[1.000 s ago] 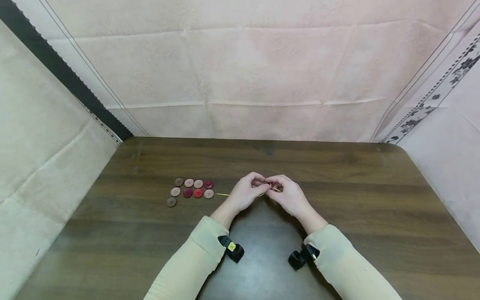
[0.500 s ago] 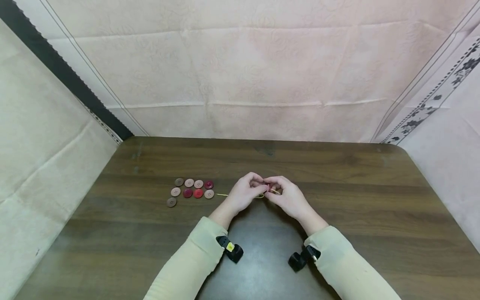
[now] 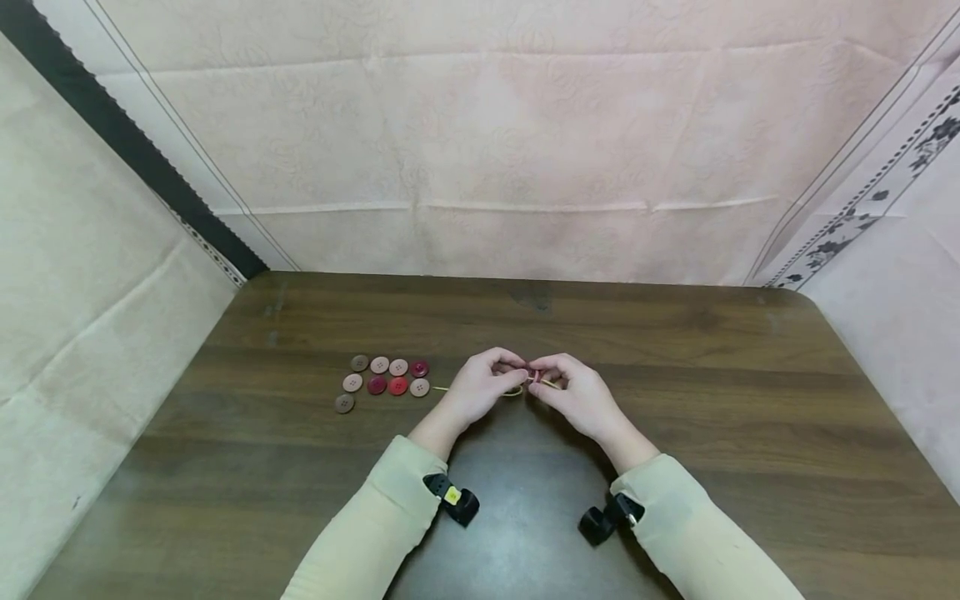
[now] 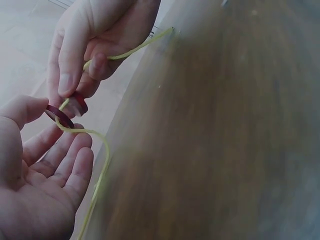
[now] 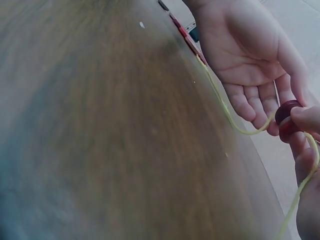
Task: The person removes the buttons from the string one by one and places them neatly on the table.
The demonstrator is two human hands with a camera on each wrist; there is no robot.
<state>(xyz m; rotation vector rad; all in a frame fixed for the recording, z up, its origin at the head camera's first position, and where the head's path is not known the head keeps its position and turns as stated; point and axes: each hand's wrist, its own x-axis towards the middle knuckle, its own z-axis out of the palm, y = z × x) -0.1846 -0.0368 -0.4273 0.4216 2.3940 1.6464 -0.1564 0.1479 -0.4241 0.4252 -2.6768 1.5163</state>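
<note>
My left hand (image 3: 480, 388) pinches a dark red button (image 4: 59, 117) by its edge, between thumb and fingertips. Through it runs a thin yellow cord (image 4: 105, 160), whose tail trails down past the left palm. Close beside, my right hand (image 3: 581, 396) pinches a brighter red button (image 5: 290, 131) between thumb and fingers. The cord passes from the dark button to this one, then on over the right fingers to a free end. Whether more buttons sit under the right fingers I cannot tell. Both hands hover over the middle of the table, fingertips nearly meeting.
Several loose buttons lie left of the hands in uneven rows: brown (image 3: 344, 404), pale pink (image 3: 379, 365), dark red (image 3: 377, 385) and bright red (image 3: 398, 387). The wooden table (image 3: 712, 433) ends at a cloth-covered wall (image 3: 480, 167).
My left hand has shifted slightly left and away from the right hand, and a small gap with the buttons shows between the fingertips. The right hand has hardly moved. The loose buttons stay put.
</note>
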